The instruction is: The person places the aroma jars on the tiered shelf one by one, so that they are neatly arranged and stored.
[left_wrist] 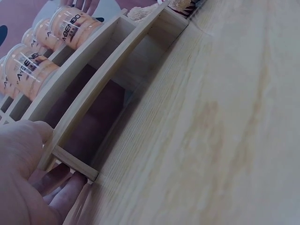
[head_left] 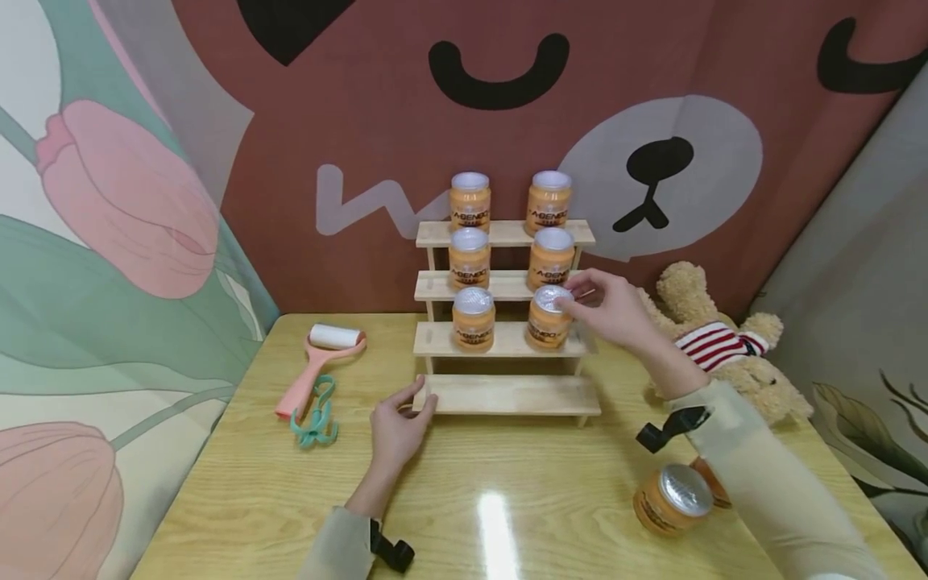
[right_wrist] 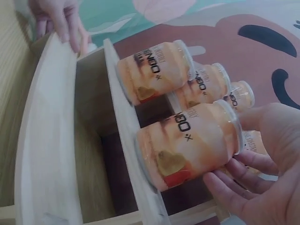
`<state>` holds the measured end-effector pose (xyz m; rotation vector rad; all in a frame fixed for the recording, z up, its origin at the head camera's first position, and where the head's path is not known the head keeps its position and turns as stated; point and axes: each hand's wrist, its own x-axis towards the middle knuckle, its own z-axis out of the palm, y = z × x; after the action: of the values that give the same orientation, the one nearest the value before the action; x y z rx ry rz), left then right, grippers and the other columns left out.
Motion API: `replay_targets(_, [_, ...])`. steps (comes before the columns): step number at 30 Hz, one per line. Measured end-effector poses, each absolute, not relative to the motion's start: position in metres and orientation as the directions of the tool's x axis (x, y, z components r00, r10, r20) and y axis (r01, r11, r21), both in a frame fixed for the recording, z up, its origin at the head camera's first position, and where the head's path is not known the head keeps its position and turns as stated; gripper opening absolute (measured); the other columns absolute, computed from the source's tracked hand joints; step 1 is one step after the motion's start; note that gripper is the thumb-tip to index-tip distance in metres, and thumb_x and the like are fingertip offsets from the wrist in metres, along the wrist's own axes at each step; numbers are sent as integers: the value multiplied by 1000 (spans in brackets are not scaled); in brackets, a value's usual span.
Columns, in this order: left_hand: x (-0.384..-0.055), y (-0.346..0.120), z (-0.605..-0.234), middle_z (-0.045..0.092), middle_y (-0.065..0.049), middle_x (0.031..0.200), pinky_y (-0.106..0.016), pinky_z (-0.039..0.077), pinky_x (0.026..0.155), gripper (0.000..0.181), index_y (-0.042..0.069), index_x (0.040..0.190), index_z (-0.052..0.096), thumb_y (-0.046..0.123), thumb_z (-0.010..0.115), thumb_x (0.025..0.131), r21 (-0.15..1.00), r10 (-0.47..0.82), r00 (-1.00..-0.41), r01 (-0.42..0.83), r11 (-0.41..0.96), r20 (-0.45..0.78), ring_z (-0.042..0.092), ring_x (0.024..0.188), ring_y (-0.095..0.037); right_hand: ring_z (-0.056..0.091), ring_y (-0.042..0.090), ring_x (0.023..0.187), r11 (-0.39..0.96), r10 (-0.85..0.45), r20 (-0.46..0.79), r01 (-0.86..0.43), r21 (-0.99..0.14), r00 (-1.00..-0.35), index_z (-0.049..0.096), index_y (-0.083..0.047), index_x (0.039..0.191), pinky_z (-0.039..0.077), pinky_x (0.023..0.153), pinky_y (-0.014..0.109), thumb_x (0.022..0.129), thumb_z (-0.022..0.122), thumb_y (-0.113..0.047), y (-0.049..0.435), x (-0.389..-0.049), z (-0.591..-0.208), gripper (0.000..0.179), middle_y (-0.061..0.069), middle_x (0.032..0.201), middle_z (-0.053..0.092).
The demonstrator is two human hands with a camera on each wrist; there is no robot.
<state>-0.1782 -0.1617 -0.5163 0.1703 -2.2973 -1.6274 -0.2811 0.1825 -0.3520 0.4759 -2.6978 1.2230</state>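
My left hand (head_left: pixel 400 427) grips the left end of a tiered wooden display rack (head_left: pixel 507 395) at its lowest step; in the left wrist view the thumb lies over the board and fingers curl below it. On the step above stands an orange jar (head_left: pixel 548 322) with a silvery foil-like top, at the right. My right hand (head_left: pixel 616 310) holds that jar near its rim from the right side, its fingertips (right_wrist: pixel 220 180) against the jar wall. A matching jar (head_left: pixel 474 322) stands left of it, and pairs of such jars fill the two upper steps.
Another orange jar (head_left: pixel 670 499) stands on the table by my right forearm, with an orange thing partly hidden behind it. A teddy bear (head_left: pixel 725 346) lies at the right. A pink lint roller (head_left: pixel 319 366) and a teal hook-shaped piece (head_left: pixel 315 423) lie left of the rack.
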Motion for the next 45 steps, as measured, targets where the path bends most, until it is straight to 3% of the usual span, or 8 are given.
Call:
replay_targets(7, [-178,-160,-515,75,-7,134,-24,65,83,39,12,130,77,20,85,93,935,-278,-942,86,344,189,74,119,-27,73,30,107,618,-193,262,-324,-716,-946,76,-10,120,56,88,29,103,72,-32,185,-279,-347,29,14,126,76])
replay_targets(15, [-178,-161,-516,75,-10,133,-20,64,78,38,12,130,77,18,85,93,936,-279,-942,81,344,184,75,116,-29,75,32,107,634,-279,316,-421,-648,-907,71,-8,118,63,87,43,87,91,-34,182,-274,-352,45,13,118,75])
replay_targets(22, [-178,-161,-518,76,-13,132,-19,63,76,37,10,129,77,17,84,93,933,-279,-940,95,347,199,76,113,-30,77,36,109,618,-293,286,-409,-671,-912,71,-8,120,64,89,44,89,89,-25,186,-274,-351,40,16,124,75])
replay_targets(25, [-178,-161,-518,76,-13,131,-19,64,77,37,10,129,77,17,84,93,931,-278,-939,98,353,204,76,113,-30,76,37,111,602,-302,277,-408,-687,-912,70,-7,122,65,88,39,89,89,-24,187,-275,-352,42,17,126,74])
replay_targets(30, [-178,-161,-517,76,-12,132,-19,63,78,38,11,129,77,18,85,93,933,-281,-940,90,349,196,76,115,-29,77,35,105,606,-290,318,-431,-669,-903,72,-8,118,60,77,16,85,93,-30,186,-278,-355,45,15,121,75])
replay_targets(33, [-178,-160,-516,76,-11,132,-19,63,78,38,11,129,77,17,85,93,934,-280,-940,89,347,193,76,114,-28,77,34,105,617,-288,329,-437,-654,-899,73,-9,116,64,79,25,85,93,-30,185,-278,-356,43,15,119,76])
replay_targets(38, [-177,-160,-515,76,-10,131,-17,63,76,38,11,129,77,17,85,92,934,-284,-940,84,346,190,76,114,-28,76,37,108,590,-316,322,-451,-670,-892,73,-6,117,65,91,55,87,91,-24,186,-280,-357,40,17,119,75])
replay_targets(45, [-177,-160,-515,76,-12,131,-17,63,72,37,10,128,78,17,85,93,933,-287,-938,83,351,192,77,110,-30,75,37,113,542,-356,335,-485,-686,-872,71,-6,123,64,96,51,90,88,-19,192,-273,-354,39,16,125,73])
